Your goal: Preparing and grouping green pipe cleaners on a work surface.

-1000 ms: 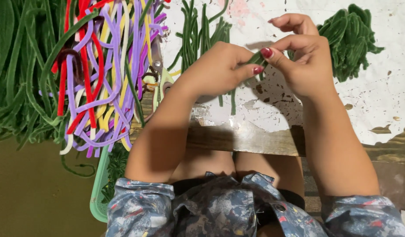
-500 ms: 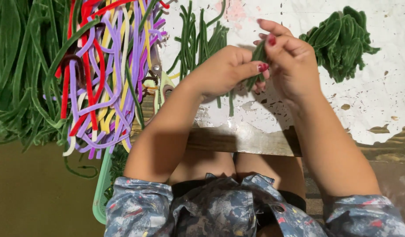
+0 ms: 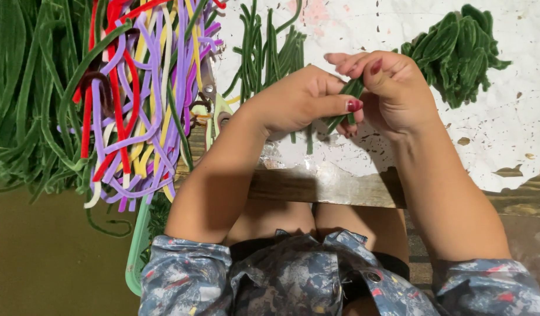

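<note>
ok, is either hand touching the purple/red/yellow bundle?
No: both the left hand and right hand pinch short green stems over the white board, apart from the multicoloured bundle.

Mixed-colour pipe cleaners [image 3: 135, 99], scissors [image 3: 214, 108]

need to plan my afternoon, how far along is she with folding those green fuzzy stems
Done: a heap of folded green pieces lies at the upper right. In hand: the left hand and right hand pinch one green stem between them. Left: a bunch of straight green stems above the hands, and a far bigger green mass on the left.
</note>
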